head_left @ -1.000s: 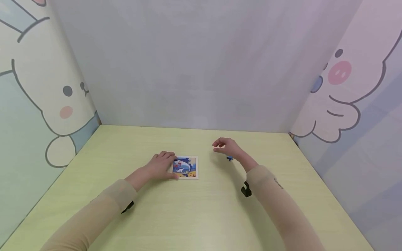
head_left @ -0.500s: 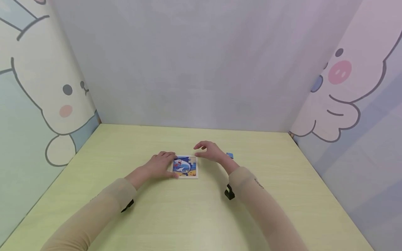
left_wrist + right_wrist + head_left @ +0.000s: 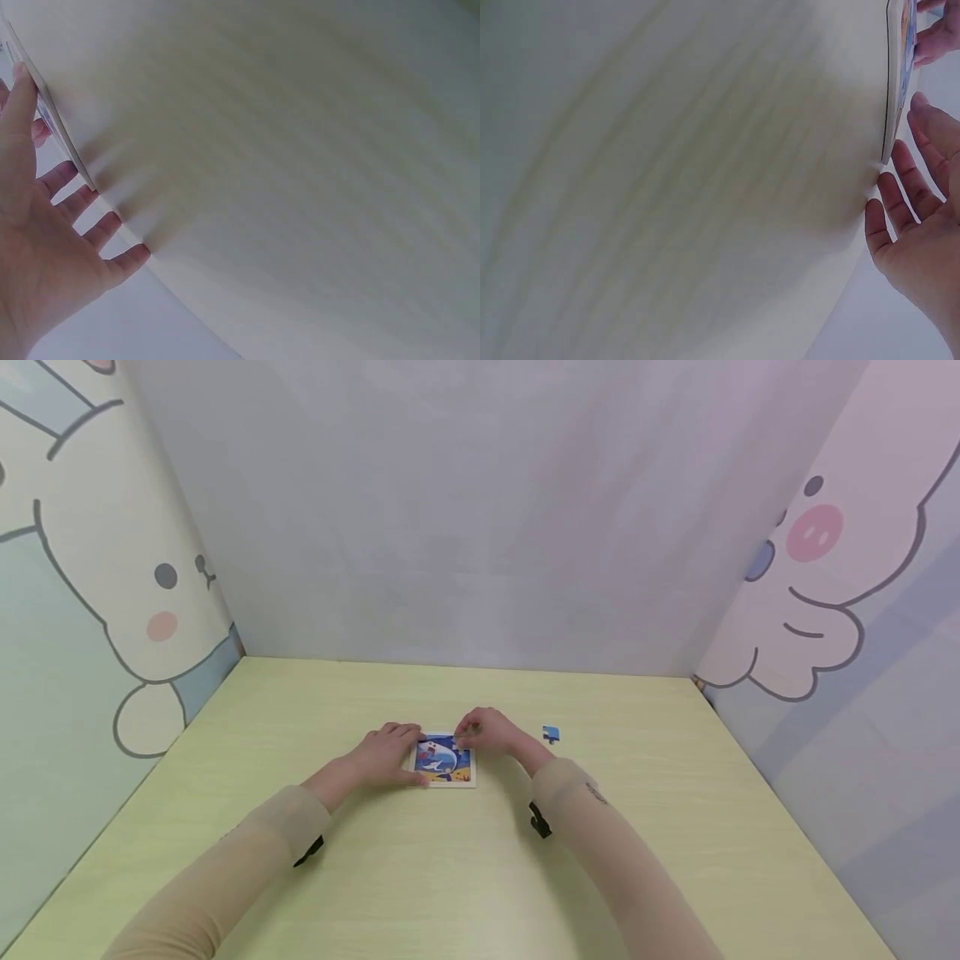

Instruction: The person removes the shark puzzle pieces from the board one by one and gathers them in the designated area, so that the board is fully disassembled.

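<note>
Puzzle (image 3: 438, 762): left hand (image 3: 384, 755) touches its left edge, fingers spread; at its far right corner, I can't tell whether right hand (image 3: 489, 732) pinches anything.

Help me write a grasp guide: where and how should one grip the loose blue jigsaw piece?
Probably pinch the loose blue jigsaw piece by its left and right edges, coming from above with the right hand: it lies flat on the pale yellow table, a tab seemingly jutting from its near side.
</note>
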The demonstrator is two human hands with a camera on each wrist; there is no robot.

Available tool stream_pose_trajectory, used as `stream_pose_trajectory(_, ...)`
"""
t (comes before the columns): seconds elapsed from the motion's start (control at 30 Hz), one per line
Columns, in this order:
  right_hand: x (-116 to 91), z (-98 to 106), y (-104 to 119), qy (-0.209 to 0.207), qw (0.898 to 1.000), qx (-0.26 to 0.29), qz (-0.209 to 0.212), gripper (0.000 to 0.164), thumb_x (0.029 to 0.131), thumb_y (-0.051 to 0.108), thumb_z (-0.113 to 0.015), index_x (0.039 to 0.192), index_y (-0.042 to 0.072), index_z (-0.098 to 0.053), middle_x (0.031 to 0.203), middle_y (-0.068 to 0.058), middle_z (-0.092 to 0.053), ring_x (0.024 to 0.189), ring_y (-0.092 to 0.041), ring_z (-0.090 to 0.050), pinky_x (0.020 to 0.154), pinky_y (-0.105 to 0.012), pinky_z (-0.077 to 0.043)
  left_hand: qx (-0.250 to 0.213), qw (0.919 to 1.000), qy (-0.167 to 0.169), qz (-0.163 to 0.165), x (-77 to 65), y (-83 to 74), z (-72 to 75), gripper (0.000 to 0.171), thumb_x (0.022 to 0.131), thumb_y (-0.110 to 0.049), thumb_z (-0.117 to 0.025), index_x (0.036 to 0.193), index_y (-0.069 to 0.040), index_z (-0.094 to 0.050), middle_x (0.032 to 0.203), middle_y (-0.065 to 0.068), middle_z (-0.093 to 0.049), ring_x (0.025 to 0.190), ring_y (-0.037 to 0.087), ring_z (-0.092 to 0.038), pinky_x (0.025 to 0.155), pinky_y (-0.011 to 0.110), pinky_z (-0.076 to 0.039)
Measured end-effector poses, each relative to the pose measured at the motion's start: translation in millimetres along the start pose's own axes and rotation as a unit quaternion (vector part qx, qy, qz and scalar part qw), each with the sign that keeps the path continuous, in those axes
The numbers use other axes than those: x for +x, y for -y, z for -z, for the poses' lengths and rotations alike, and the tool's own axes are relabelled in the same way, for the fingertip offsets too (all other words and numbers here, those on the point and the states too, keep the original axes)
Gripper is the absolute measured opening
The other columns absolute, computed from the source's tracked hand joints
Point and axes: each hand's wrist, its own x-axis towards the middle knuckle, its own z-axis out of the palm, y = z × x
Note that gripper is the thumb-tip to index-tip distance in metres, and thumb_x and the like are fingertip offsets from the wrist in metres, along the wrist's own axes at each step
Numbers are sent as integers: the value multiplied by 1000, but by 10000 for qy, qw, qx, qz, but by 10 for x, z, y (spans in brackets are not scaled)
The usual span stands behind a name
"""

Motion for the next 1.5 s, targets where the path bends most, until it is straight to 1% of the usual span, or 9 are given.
stream_pose_trajectory(0.17,33,-13,-2,4,9997,-184,175,9,86,23,-71,92,17,-71,104,0,-61,98,-15,-53,90,-33,-44,30,10000,-29,18,23,18,-19,90,73,-70,-63,139,-11,-44,146,11,-39,132,36,-35,99,58,-35)
stream_pose_trajectory(0.3,52,-40,16,-27,9993,-326,163,8,84,24,-72,87,17,-71,101,1,-59,96,-14,-52,88,-31,-44,81,10000,-23,13,41,38,-42,90,73,-71,-61,139,-12,-43,147,10,-39,132,35,-34,100,58,-35)
stream_pose_trajectory(0.47,58,-69,49,-47,9988,-472,132,10,85,25,-72,84,16,-71,97,1,-58,95,-14,-49,97,-36,-37,146,9999,31,23,43,41,-37,91,73,-72,-60,140,-12,-43,147,10,-39,132,35,-34,100,57,-35)
stream_pose_trajectory(0.6,60,-88,57,-67,9987,-511,45,11,85,27,-71,85,15,-71,96,1,-57,93,-14,-48,97,-36,-35,170,9998,48,39,39,36,-29,92,73,-73,-60,139,-12,-43,147,10,-39,132,35,-35,100,58,-35)
stream_pose_trajectory(0.83,82,-101,45,-59,9995,-303,17,13,85,24,-72,86,12,-68,94,-1,-57,87,-13,-50,78,-26,-44,133,9999,-15,4,39,38,-40,91,72,-74,-59,138,-13,-45,146,10,-41,131,35,-36,99,58,-36)
stream_pose_trajectory(1.0,92,-100,27,-112,9999,-78,-44,12,84,25,-73,84,14,-67,92,0,-58,85,-13,-52,75,-25,-45,141,9999,11,60,43,39,-45,92,71,-75,-58,139,-14,-44,146,8,-40,132,34,-35,99,57,-36)
stream_pose_trajectory(1.2,72,-101,-4,-117,9991,361,-205,10,83,25,-73,83,17,-67,84,3,-63,78,-12,-54,70,-24,-45,142,9998,54,83,44,32,-38,93,72,-74,-59,140,-13,-43,147,9,-40,132,34,-34,100,57,-35)
stream_pose_trajectory(1.3,62,-97,-4,-144,9987,441,-189,10,83,25,-73,84,17,-67,81,4,-65,76,-12,-55,70,-24,-45,156,9998,78,103,49,34,-43,93,72,-74,-59,140,-13,-43,147,9,-39,133,34,-34,101,57,-35)
stream_pose_trajectory(1.5,65,-85,3,-162,9978,622,-132,15,83,23,-73,92,16,-63,83,2,-65,76,-13,-57,69,-24,-46,118,9998,88,98,53,32,-38,93,71,-74,-60,140,-13,-43,147,9,-40,132,34,-35,100,57,-35)
